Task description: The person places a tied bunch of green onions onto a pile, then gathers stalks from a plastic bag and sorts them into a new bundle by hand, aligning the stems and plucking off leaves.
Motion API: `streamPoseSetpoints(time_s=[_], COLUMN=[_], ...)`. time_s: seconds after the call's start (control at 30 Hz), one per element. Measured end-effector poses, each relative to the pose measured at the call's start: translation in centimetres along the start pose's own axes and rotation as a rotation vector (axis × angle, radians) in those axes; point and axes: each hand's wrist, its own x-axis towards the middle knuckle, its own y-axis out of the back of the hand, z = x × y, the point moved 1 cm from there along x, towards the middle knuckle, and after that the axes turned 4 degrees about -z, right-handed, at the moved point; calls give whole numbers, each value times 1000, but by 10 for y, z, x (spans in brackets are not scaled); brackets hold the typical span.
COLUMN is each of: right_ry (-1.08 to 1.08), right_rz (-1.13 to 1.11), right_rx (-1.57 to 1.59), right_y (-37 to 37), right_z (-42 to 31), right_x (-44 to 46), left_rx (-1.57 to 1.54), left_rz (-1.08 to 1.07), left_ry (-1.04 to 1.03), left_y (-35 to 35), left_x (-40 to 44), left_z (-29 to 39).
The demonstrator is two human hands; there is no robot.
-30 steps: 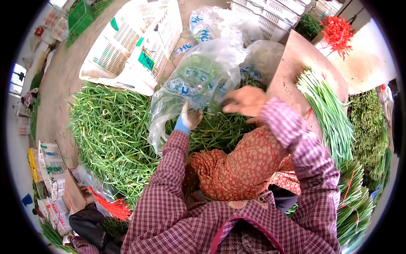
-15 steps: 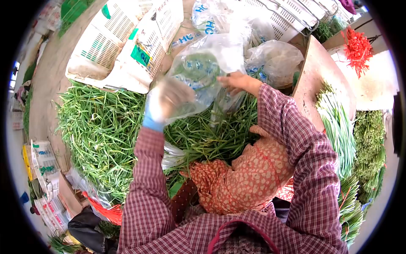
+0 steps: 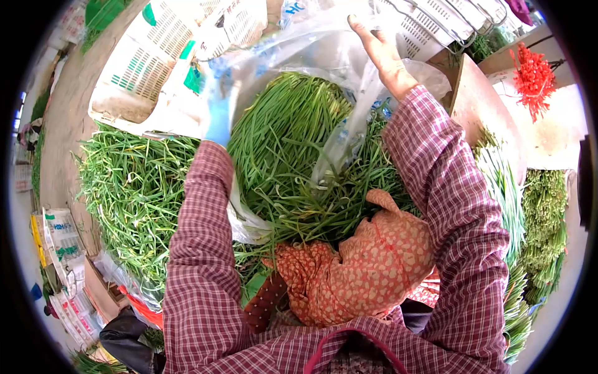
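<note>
A clear plastic bag [image 3: 299,38] with blue print stretches between my hands, its mouth spread wide. My left hand [image 3: 219,103], with a blue glove cuff at the wrist, is at the bag's left side; blur and film hide its fingers. At the right side of the bag, my right hand [image 3: 385,59] is bare, with a digit stretched up and left, touching the film. Below and between them lies a thick bundle of long green leafy stalks [image 3: 280,121], seen under the bag's mouth. A strip of film [image 3: 336,153] hangs over its right side.
Loose green stalks [image 3: 134,193] pile up at left, beside white plastic crates [image 3: 134,75]. A board [image 3: 483,103] stands at right, near bundled stalks [image 3: 542,227] and red ties [image 3: 532,81]. A patterned orange cloth [image 3: 367,268] covers my lap.
My hands have moved apart and upward, my right hand rising most. The bag has gone from bunched to spread wide, and the green bundle now shows beneath it.
</note>
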Motion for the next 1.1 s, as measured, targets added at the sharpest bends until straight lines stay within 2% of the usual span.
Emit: streamPoseSetpoints(time_s=[0.07,0.1,0.13,0.2,0.23,0.27,0.33,0.37,0.47,0.5,0.57,0.6,0.67,0.8,0.9,1.0,1.1], right_ry=[432,92,90,312,159,162,71,71,122,95,133,175,184,215,289,363,245], right_rz=[144,21,21,-120,-82,-77,-70,-101,-46,-145,-132,-134,-150,-228,-189,-189,-215], right_rx=[-183,-147,-144,-63,-99,-104,-72,-51,-101,-101,-54,-9,-15,73,58,5,-8], right_y=[3,7,9,13,15,16,12,11,11,15,16,15,15,6,3,4,11], right_z=[1,-2,-14,-38,-42,-42,-40,-62,-59,-67,-71,-72,-71,-66,-58,-51,-52], right_x=[4,2,3,5,-1,0,3,-6,5,5,5,6,8,8,9,13,10], left_rx=[151,-175,-172,-103,-28,48,-122,-140,230,229,437,439,594,758,760,617,468], left_rz=[43,47,46,-239,-403,-568,-635,-641,-494,-505,-351,-355,-425,-442,-566,-546,-507], left_ry=[152,209,209,463,524,581,622,457,292,285,114,110,269,232,359,396,484], left_y=[15,13,11,5,0,-9,-51,-64,-106,-119,-126,-125,-128,-130,-128,-123,-117], left_x=[13,10,2,-12,-23,-28,-47,-52,-49,-44,-29,-23,-13,-4,8,9,6], left_z=[3,16,18,22,49,76,30,24,-22,-40,-72,-76,-87,-95,-94,-95,-96])
